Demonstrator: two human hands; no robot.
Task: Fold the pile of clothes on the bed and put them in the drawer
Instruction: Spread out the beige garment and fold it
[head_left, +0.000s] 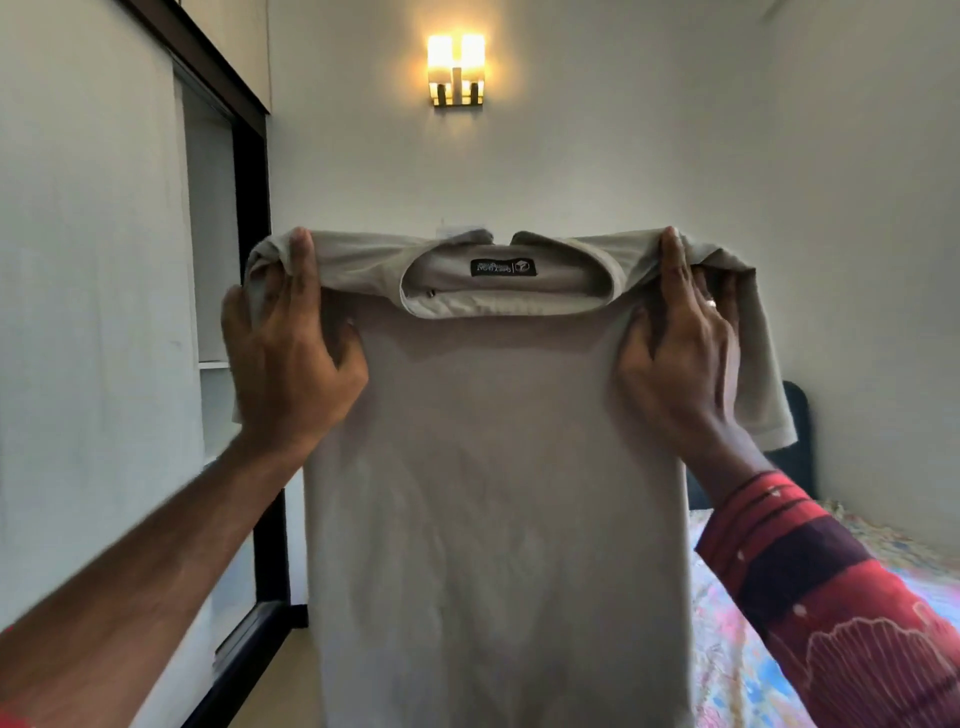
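Both hands' fingers (298, 260) grip the t-shirt (498, 467).

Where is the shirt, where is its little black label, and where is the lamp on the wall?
shirt (498, 467): head view, on the plain front below the collar.
label (502, 268): head view, on the black tag inside the neck.
lamp (456, 70): head view, on the glowing shade on the wall.
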